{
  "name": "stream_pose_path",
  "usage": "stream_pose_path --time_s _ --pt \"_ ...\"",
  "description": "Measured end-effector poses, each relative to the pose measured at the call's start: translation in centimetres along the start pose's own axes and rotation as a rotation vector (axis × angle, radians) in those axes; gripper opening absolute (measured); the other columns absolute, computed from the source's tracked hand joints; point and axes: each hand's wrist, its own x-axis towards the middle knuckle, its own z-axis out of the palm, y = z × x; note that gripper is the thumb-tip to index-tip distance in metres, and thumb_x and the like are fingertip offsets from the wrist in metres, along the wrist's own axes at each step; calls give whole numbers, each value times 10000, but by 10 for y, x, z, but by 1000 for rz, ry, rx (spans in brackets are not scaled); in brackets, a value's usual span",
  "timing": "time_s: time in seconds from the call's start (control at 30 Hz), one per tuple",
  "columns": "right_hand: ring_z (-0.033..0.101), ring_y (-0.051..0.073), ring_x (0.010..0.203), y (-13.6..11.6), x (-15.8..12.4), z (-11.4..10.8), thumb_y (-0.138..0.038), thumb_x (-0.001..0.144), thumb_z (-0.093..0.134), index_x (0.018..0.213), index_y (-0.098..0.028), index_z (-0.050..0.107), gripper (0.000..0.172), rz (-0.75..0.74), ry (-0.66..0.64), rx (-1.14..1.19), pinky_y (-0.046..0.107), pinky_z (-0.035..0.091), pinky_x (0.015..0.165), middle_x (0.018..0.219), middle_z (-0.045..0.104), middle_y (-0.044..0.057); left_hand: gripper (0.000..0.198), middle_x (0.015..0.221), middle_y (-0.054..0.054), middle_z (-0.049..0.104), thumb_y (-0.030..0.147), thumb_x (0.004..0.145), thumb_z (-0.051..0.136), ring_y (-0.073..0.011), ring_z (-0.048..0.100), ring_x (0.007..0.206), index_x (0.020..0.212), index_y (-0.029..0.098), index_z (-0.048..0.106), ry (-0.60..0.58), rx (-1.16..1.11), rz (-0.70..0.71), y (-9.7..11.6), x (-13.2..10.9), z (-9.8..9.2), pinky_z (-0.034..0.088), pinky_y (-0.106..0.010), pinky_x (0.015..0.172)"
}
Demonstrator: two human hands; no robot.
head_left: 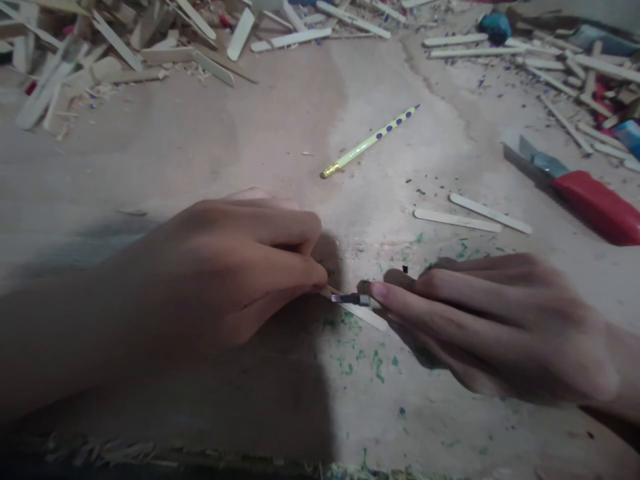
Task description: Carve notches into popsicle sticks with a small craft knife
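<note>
Wood shavings [125, 455] are strewn along the near edge of the worktop [470, 437]. Beyond them, a flat craft stick [369, 317] is laid between the two hands, its far end pinched in the grip of the left hand [235, 263], its near end left free. A slim, metal-collared tool [351, 299] (whether bladed cannot be told) is pinched in the grip of the right hand [480, 323], its tip aimed towards the left fingertips [317, 275]. If too much force is applied, the tip could be sent skidding along the wood and those fingertips nicked. Because only one end is pinned, the stick could also be swivelled by a sideways push.
</note>
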Motion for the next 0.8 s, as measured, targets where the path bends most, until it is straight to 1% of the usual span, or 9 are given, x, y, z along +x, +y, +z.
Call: stream_pose_path --time_s 0.07,0.2,0.33,0.43,0.5,0.6,0.67,0.73,0.8 --pt "718 163 786 1 -2 0 -122 1289 710 1642 -52 729 361 -8 -19 13 384 559 629 1093 866 51 459 957 52 717 179 1372 563 -129 679 863 1062 252 893 -1 3 -6 0 -1 1 614 -286 1021" --pt "805 208 918 0 -10 -1 -101 1262 681 1755 -46 681 496 -5 -44 25 420 633 705 1178 873 76 506 955 49 729 196 1379 545 -126 687 860 1008 252 886 21 -16 -2 -2 1 5 584 -288 916" --pt "886 251 1033 -3 -14 1 -126 1281 688 1743 -77 716 466 -2 -15 -46 435 653 763 1236 908 105 507 981 54 738 208 1393 527 -114 704 895 1046 246 894 18 -20 2 -4 3 6 581 -285 930" --pt "928 273 1103 -3 -16 6 -147 1290 671 1763 -131 727 476 23 6 -63 443 713 804 1309 938 102 535 958 52 740 201 1401 518 -110 713 887 1030 246 901 18 -21 0 -3 3 4 554 -278 873" --pt "934 277 1080 -1 -17 10 -146 1277 666 1761 -143 741 490 10 37 -65 444 733 761 1295 943 95 526 945 52 738 188 1394 543 -106 702 859 1009 241 897 20 -20 -9 -2 3 2 524 -273 824" --pt "927 287 1039 0 -17 11 -132 1261 657 1758 -120 746 505 -20 65 -50 452 719 685 1291 933 111 512 967 66 764 170 1384 544 -103 714 872 1036 260 909 30 -33 -25 1 3 2 515 -246 831" --pt "914 267 1064 0 -17 6 -120 1291 603 1812 -120 705 531 12 48 0 436 725 736 1308 917 112 515 989 83 778 159 1378 534 -99 722 893 1048 273 912 20 -41 -53 2 5 2 531 -222 873" --pt "872 225 1049 0 -16 0 -91 1316 563 1845 -124 675 542 35 21 22 409 695 777 1289 895 102 527 1001 88 786 140 1371 524 -94 729 901 1046 277 915 16 -44 -55 2 7 2 546 -214 895" --pt "804 199 981 1 -15 -6 -68 1298 642 1810 -109 691 517 26 -12 -7 399 633 758 1235 868 86 530 1000 77 795 127 1359 530 -101 744 896 1042 283 926 13 -43 -47 2 8 0 553 -230 876"
